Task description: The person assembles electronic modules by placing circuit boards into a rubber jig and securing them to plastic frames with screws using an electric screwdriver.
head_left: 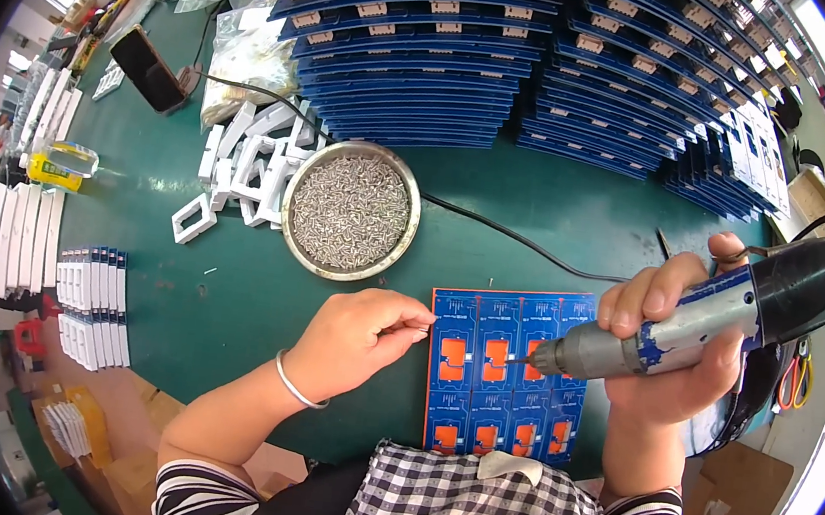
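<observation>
My right hand grips a silver and black power screwdriver from the right. The tool lies nearly level, and its thin bit points left over a blue circuit board panel. Orange patches show in the rectangular openings of this panel, which lies flat before me. At its upper left edge, my left hand has thumb and forefinger pinched together. A tiny metallic piece, apparently a screw, shows between those fingertips. A round metal bowl full of small silver screws stands beyond my left hand.
White plastic frames lie heaped left of the bowl. Tall stacks of blue boards fill the back. A black cord crosses the green table. A phone stands back left; stacked small boards sit at the left edge.
</observation>
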Available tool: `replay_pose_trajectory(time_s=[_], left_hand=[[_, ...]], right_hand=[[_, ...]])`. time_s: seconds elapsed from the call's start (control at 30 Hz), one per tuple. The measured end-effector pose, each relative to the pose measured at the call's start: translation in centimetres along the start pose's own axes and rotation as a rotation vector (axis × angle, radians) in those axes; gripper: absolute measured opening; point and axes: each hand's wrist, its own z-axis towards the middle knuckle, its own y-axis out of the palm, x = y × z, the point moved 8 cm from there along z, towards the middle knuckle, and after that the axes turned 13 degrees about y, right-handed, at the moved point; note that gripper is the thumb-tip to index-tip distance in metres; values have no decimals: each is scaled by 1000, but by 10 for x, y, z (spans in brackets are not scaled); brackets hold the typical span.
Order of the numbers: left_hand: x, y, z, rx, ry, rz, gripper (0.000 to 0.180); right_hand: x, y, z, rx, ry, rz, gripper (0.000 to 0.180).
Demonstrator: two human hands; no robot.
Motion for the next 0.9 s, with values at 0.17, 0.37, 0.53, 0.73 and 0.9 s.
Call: replay_pose_trajectory(time_s=[0.17,0.37,0.53,0.73,0.9], left_hand=[[3,7,5,-43,173,81,11],[-1,10,6,-44,177,113,12],[4,11,11,-68,217,137,12],[8,14,13,-122,264,201,14],[9,12,10,-124,303,255,12]], right_hand=[[10,19,3,-109,44,-2,66],[18,20,1,-127,66,-76,72],[21,19,2,-134,83,-69,71],[17,34,2,-145,132,-209,73],[15,60,5,-282,132,-219,68]])
